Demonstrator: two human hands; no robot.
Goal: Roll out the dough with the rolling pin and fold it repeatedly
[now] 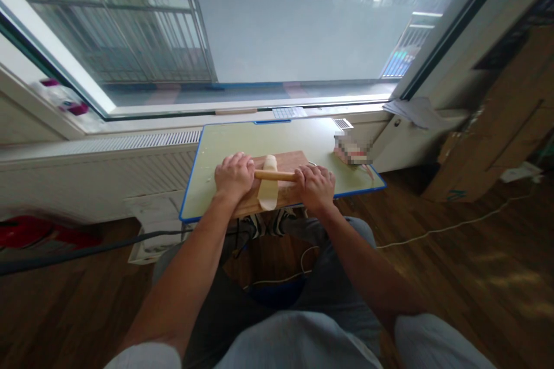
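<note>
A wooden rolling pin (276,175) lies crosswise over a long pale strip of dough (269,195), touching its middle. My left hand (235,174) is wrapped round the pin's left end. Round its right end, my right hand (315,185) is closed. The dough is flat and overhangs slightly at its near end; its far end looks thicker and rounded. Under it rests a brown wooden board (294,160) near the front edge of a small pale green table with a blue rim (234,137). The pin's ends are hidden in my hands.
A blurred-out item (352,153) sits at the table's right side. Behind the table are a radiator (108,164) and a windowsill with a bottle (64,97). Cardboard boxes (485,138) stand at the right. A white cable (437,233) crosses the floor.
</note>
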